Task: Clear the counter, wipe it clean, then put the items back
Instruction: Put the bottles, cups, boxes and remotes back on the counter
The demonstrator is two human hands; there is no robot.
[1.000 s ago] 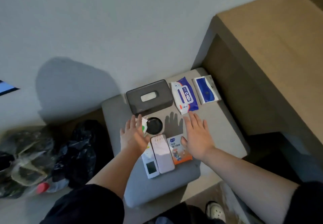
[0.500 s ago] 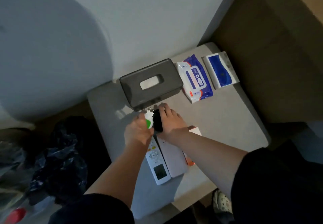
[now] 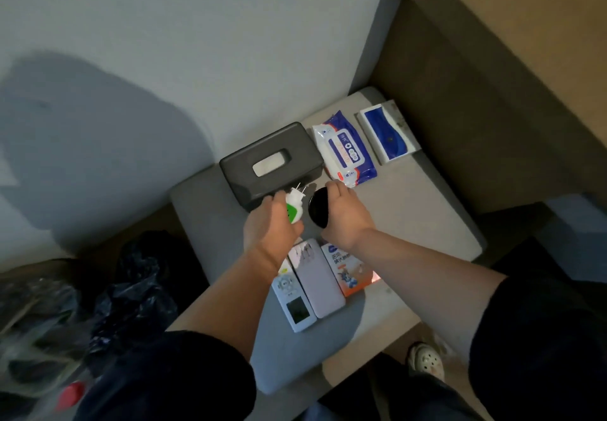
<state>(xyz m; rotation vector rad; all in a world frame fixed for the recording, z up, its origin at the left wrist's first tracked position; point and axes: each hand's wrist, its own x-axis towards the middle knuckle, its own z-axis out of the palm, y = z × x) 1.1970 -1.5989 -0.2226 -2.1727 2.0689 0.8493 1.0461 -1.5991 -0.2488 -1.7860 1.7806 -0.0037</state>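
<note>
On the grey counter (image 3: 427, 210), my left hand (image 3: 269, 230) grips a white and green plug-in device (image 3: 294, 207), its prongs pointing up toward the dark tissue box (image 3: 272, 164). Beside it my right hand (image 3: 345, 220) holds a round black object (image 3: 318, 212) lifted on edge. Below the hands lie a white remote (image 3: 294, 305), a pale pink flat case (image 3: 315, 279) and an orange and white packet (image 3: 349, 271). A wet-wipe pack (image 3: 345, 149) and a blue and white tissue pack (image 3: 387, 134) lie at the back right.
A grey wall stands behind the counter and a wooden unit (image 3: 525, 75) rises to the right. Dark plastic bags (image 3: 131, 292) and clutter sit on the floor at the left. A white shoe (image 3: 425, 360) shows below the counter's front edge.
Both hands went from hovering flat over the counter to taking hold: the left picked up the plug-in device, the right lifted the black round object on edge. The camera moved closer.
</note>
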